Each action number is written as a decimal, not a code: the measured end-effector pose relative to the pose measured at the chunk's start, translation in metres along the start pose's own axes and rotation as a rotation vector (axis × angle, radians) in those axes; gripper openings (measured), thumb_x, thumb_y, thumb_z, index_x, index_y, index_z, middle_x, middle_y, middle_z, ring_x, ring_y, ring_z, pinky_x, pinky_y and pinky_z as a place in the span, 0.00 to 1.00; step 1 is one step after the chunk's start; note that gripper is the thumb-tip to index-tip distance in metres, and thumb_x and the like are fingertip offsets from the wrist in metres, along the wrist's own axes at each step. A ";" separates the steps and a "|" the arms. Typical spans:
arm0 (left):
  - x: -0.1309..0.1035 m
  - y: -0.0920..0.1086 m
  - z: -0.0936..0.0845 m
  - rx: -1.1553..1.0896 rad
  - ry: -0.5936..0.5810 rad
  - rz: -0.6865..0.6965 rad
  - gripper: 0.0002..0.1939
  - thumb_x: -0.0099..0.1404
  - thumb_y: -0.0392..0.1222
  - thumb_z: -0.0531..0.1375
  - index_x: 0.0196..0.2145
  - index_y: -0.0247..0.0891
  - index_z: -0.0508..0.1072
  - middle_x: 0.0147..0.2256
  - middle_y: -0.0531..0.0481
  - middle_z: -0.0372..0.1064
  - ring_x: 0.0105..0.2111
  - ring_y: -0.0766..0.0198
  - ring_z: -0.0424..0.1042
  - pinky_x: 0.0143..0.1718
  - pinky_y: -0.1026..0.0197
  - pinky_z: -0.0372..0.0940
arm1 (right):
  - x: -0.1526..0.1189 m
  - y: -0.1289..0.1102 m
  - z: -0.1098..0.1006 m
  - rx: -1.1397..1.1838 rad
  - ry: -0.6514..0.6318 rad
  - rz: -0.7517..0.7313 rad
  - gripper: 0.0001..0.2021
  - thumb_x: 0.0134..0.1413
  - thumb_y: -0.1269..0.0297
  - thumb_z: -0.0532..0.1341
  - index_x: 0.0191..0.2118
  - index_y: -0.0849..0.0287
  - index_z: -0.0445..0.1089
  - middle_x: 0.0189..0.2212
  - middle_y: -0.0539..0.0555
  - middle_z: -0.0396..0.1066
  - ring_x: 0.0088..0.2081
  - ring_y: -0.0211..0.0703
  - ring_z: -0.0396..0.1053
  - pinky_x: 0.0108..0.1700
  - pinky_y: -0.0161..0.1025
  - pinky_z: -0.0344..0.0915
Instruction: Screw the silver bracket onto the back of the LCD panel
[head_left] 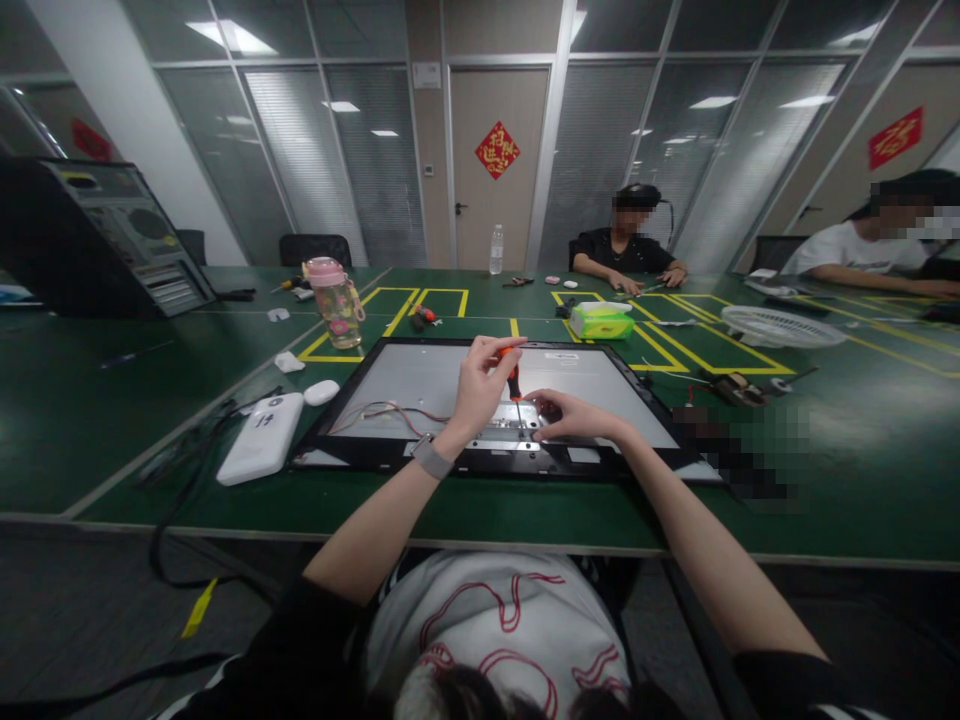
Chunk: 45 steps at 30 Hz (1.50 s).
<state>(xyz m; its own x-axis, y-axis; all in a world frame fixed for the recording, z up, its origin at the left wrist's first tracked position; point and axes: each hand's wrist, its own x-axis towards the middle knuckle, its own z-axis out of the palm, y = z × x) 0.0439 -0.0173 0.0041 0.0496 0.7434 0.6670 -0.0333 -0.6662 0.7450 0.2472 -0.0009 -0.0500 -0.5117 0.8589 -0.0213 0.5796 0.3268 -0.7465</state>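
Note:
My left hand (482,385) is closed on the orange and black handle of a screwdriver (514,378), which stands nearly upright. Its shaft runs down to a metal bracket (506,425) on the back of a flat display panel (405,375) with a black frame. My right hand (574,415) rests at the right side of the bracket, fingers curled near the screwdriver tip; whether they hold something small is hidden. Thin coloured wires (394,408) lie across the panel to the left of the bracket.
A white power bank (262,440) and a pink-lidded bottle (336,305) stand left of the panel. Behind it are pliers (424,316) and a green tissue pack (602,320). A computer case (112,235) is far left. Two people sit across the green table (525,510).

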 end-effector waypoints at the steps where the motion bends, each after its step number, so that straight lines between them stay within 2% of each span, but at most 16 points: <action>1: 0.000 0.000 0.000 -0.016 -0.009 -0.004 0.09 0.65 0.38 0.57 0.39 0.40 0.76 0.34 0.49 0.67 0.34 0.67 0.68 0.36 0.64 0.66 | 0.000 0.000 0.000 0.001 0.001 0.000 0.36 0.40 0.53 0.69 0.57 0.58 0.62 0.37 0.52 0.62 0.39 0.44 0.63 0.46 0.42 0.63; 5: 0.002 -0.001 -0.001 -0.077 -0.042 -0.030 0.14 0.68 0.37 0.50 0.37 0.38 0.76 0.31 0.48 0.70 0.34 0.65 0.70 0.39 0.61 0.66 | -0.001 -0.004 0.000 0.013 -0.004 0.004 0.36 0.40 0.53 0.69 0.56 0.59 0.62 0.37 0.52 0.62 0.39 0.44 0.62 0.46 0.42 0.63; 10: 0.001 0.000 -0.001 0.005 0.010 0.043 0.05 0.60 0.42 0.62 0.31 0.40 0.78 0.33 0.49 0.65 0.38 0.65 0.67 0.38 0.63 0.65 | -0.001 -0.005 -0.001 -0.004 -0.005 -0.002 0.36 0.40 0.53 0.69 0.56 0.59 0.63 0.37 0.53 0.62 0.41 0.45 0.62 0.46 0.42 0.62; 13: 0.001 -0.001 -0.002 0.012 -0.004 0.028 0.07 0.63 0.41 0.60 0.36 0.40 0.78 0.33 0.49 0.66 0.35 0.66 0.68 0.37 0.63 0.65 | 0.000 -0.003 0.000 0.004 0.000 0.003 0.37 0.39 0.53 0.69 0.56 0.61 0.63 0.37 0.53 0.63 0.40 0.45 0.62 0.45 0.42 0.62; 17: 0.002 -0.001 -0.003 -0.048 -0.040 -0.021 0.13 0.68 0.40 0.52 0.42 0.38 0.76 0.34 0.48 0.70 0.35 0.65 0.70 0.41 0.61 0.65 | 0.001 -0.001 0.001 0.015 -0.004 0.002 0.37 0.39 0.52 0.69 0.56 0.60 0.62 0.36 0.51 0.62 0.38 0.43 0.62 0.44 0.42 0.62; 23: 0.001 0.000 -0.003 -0.012 -0.021 -0.028 0.07 0.61 0.42 0.62 0.37 0.40 0.78 0.35 0.49 0.66 0.35 0.66 0.69 0.36 0.63 0.66 | 0.000 -0.003 0.000 0.025 -0.004 0.003 0.37 0.40 0.53 0.69 0.57 0.61 0.62 0.35 0.51 0.61 0.38 0.43 0.61 0.44 0.41 0.62; 26: 0.002 -0.003 -0.003 -0.010 -0.029 -0.035 0.09 0.64 0.42 0.59 0.40 0.40 0.77 0.34 0.48 0.68 0.34 0.66 0.69 0.37 0.62 0.66 | -0.001 -0.005 0.000 0.020 -0.003 0.010 0.36 0.40 0.53 0.69 0.56 0.60 0.62 0.35 0.52 0.62 0.38 0.43 0.62 0.43 0.41 0.62; 30: 0.005 -0.010 -0.002 -0.162 -0.094 -0.082 0.14 0.68 0.43 0.53 0.45 0.38 0.75 0.36 0.46 0.73 0.38 0.62 0.72 0.42 0.58 0.66 | -0.001 -0.006 0.001 0.008 0.001 0.018 0.36 0.39 0.52 0.69 0.55 0.60 0.63 0.35 0.51 0.62 0.37 0.43 0.61 0.43 0.41 0.62; 33: 0.004 -0.010 -0.001 -0.106 -0.073 -0.055 0.11 0.66 0.45 0.57 0.40 0.39 0.76 0.37 0.46 0.72 0.38 0.63 0.71 0.41 0.59 0.66 | -0.001 -0.006 0.001 0.004 0.001 0.013 0.36 0.39 0.52 0.69 0.56 0.59 0.62 0.34 0.51 0.62 0.37 0.43 0.62 0.43 0.41 0.62; 36: 0.003 -0.007 -0.001 -0.027 -0.054 -0.034 0.08 0.62 0.44 0.61 0.36 0.39 0.76 0.33 0.49 0.70 0.33 0.65 0.70 0.36 0.63 0.66 | -0.001 -0.007 0.000 -0.002 0.006 0.013 0.38 0.39 0.51 0.69 0.57 0.61 0.62 0.35 0.52 0.63 0.38 0.44 0.62 0.43 0.41 0.62; 39: 0.002 -0.006 -0.002 -0.052 -0.075 -0.054 0.09 0.65 0.43 0.58 0.40 0.39 0.75 0.31 0.49 0.71 0.32 0.66 0.70 0.37 0.62 0.66 | -0.001 -0.006 0.000 -0.008 -0.001 0.016 0.37 0.39 0.51 0.69 0.57 0.60 0.62 0.35 0.52 0.62 0.38 0.44 0.62 0.43 0.41 0.62; 45: 0.004 -0.014 -0.001 -0.272 -0.164 -0.117 0.15 0.69 0.43 0.52 0.48 0.37 0.71 0.38 0.45 0.74 0.40 0.62 0.74 0.46 0.56 0.68 | 0.000 -0.004 0.001 0.007 0.006 0.007 0.38 0.38 0.52 0.69 0.56 0.61 0.62 0.36 0.52 0.62 0.38 0.43 0.62 0.43 0.41 0.62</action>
<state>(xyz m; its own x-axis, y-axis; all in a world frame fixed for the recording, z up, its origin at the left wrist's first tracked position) 0.0439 -0.0053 -0.0034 0.2275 0.7796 0.5835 -0.2825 -0.5206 0.8057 0.2440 -0.0024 -0.0482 -0.5040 0.8634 -0.0224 0.5788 0.3184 -0.7508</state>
